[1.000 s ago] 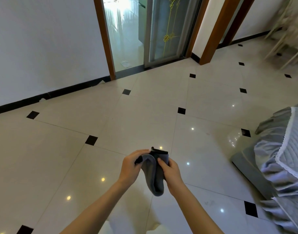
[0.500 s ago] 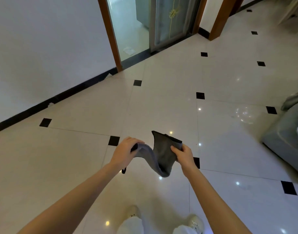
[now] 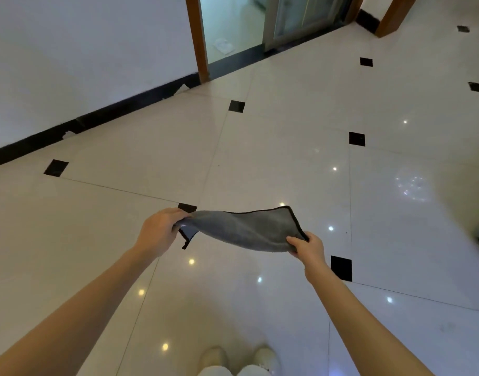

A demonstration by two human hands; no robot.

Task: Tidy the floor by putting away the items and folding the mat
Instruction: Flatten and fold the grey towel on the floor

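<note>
A small grey mat (image 3: 246, 229) with a black edge hangs stretched out in the air above the tiled floor. My left hand (image 3: 159, 232) pinches its left end, where a corner folds under. My right hand (image 3: 307, 246) grips its right near corner. The mat lies nearly flat between the two hands, sagging a little in the middle. Both forearms reach forward from the bottom of the view.
The glossy cream floor (image 3: 273, 147) has small black inset tiles. A white wall with a black skirting (image 3: 102, 118) runs along the left. A wooden door frame (image 3: 199, 39) and a sliding glass door (image 3: 306, 14) stand at the back. My white shoes (image 3: 238, 358) show below.
My hands have moved apart and the bunched mat has been pulled open into a spread sheet. The view has tipped further down; the grey bedding at the right has left the frame.
</note>
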